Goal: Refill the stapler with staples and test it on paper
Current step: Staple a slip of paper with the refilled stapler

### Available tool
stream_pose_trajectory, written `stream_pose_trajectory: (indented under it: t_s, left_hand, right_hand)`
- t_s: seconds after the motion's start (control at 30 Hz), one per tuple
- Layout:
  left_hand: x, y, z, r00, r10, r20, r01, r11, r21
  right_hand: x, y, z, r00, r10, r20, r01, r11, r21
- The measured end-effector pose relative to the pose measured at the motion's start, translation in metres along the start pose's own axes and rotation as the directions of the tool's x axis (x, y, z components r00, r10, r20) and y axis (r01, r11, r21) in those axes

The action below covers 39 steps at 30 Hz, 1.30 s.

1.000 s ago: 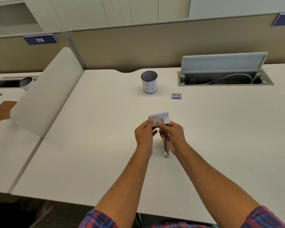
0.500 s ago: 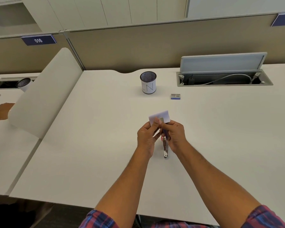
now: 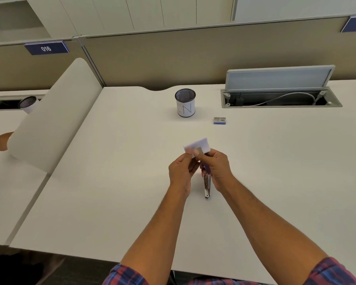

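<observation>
At the frame's centre, above the tabletop (image 3: 275,171), the right hand (image 3: 217,168) grips the stapler (image 3: 207,185), its nose over a small paper slip (image 3: 197,145) pinched by the left hand (image 3: 180,171); the testing step seems in hand; next, a firm squeeze with the slip held steady; the staple box (image 3: 219,120) lies upper right of centre.

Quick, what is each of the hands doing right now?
Left hand: pinches the small white slip of paper.
Right hand: grips the slim purple and metal stapler, thumb by the paper.
</observation>
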State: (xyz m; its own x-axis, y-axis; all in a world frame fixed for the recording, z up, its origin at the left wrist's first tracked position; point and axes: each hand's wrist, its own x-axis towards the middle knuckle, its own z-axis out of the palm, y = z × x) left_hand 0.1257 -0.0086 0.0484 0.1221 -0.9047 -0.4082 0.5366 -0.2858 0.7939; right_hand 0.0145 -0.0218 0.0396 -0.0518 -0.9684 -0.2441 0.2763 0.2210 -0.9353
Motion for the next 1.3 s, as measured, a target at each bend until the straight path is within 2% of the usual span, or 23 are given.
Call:
stream_pose_trajectory:
  t_s: [0.13,0.23,0.33,0.47,0.57,0.63,0.73,0.83,0.9,0.97,1.03,1.17,1.3]
  left_hand:
    - [0.006,0.006,-0.002,0.998,0.029,-0.052,-0.027,0.999,0.041]
    - [0.005,0.012,0.000,0.998,0.044,-0.040,-0.042,0.998,0.050]
    - [0.004,0.015,0.000,0.999,0.034,-0.005,-0.034,0.997,0.065]
    - [0.000,0.017,0.001,0.995,-0.092,0.038,0.087,0.991,0.102]
    - [-0.004,0.020,0.004,0.957,-0.266,0.112,0.260,0.963,0.063]
    - [-0.006,0.020,0.005,0.931,-0.332,0.150,0.326,0.943,0.068]
    - [-0.008,0.018,0.006,0.895,-0.395,0.206,0.386,0.919,0.085]
    - [-0.008,0.019,0.005,0.873,-0.411,0.264,0.380,0.911,0.160]
    - [-0.008,0.021,0.004,0.882,-0.384,0.274,0.327,0.916,0.233]
    - [-0.005,0.022,0.001,0.925,-0.304,0.229,0.245,0.936,0.255]
    - [0.001,0.024,-0.005,0.968,-0.199,0.153,0.169,0.967,0.191]
    - [0.010,0.033,-0.016,0.989,-0.122,0.085,0.116,0.990,0.074]
    - [0.010,0.033,-0.021,0.998,0.049,0.043,-0.058,0.972,0.228]
  right_hand:
    - [0.003,-0.004,-0.005,0.994,0.050,0.096,-0.058,0.995,0.079]
    - [0.002,-0.005,-0.009,0.995,0.093,0.042,-0.100,0.973,0.210]
    - [0.002,-0.001,-0.014,0.995,0.105,0.004,-0.102,0.960,0.261]
    - [0.004,-0.001,-0.016,0.995,0.104,0.009,-0.104,0.977,0.184]
    - [0.002,-0.007,-0.014,0.990,0.118,0.073,-0.125,0.986,0.107]
    - [0.002,-0.009,-0.012,0.984,0.143,0.106,-0.149,0.988,0.049]
    - [0.002,-0.009,-0.010,0.976,0.169,0.135,-0.171,0.985,-0.001]
    - [0.001,-0.012,-0.010,0.975,0.146,0.170,-0.153,0.988,0.027]
    - [0.001,-0.015,-0.012,0.980,0.118,0.160,-0.122,0.992,0.014]
    - [0.003,-0.015,-0.014,0.987,0.092,0.134,-0.094,0.995,0.012]
    - [0.007,-0.016,-0.016,0.990,0.093,0.107,-0.097,0.995,0.028]
    - [0.009,-0.018,-0.022,0.994,0.082,0.077,-0.084,0.996,0.030]
    - [0.010,-0.017,-0.022,0.994,0.088,0.065,-0.089,0.996,0.021]
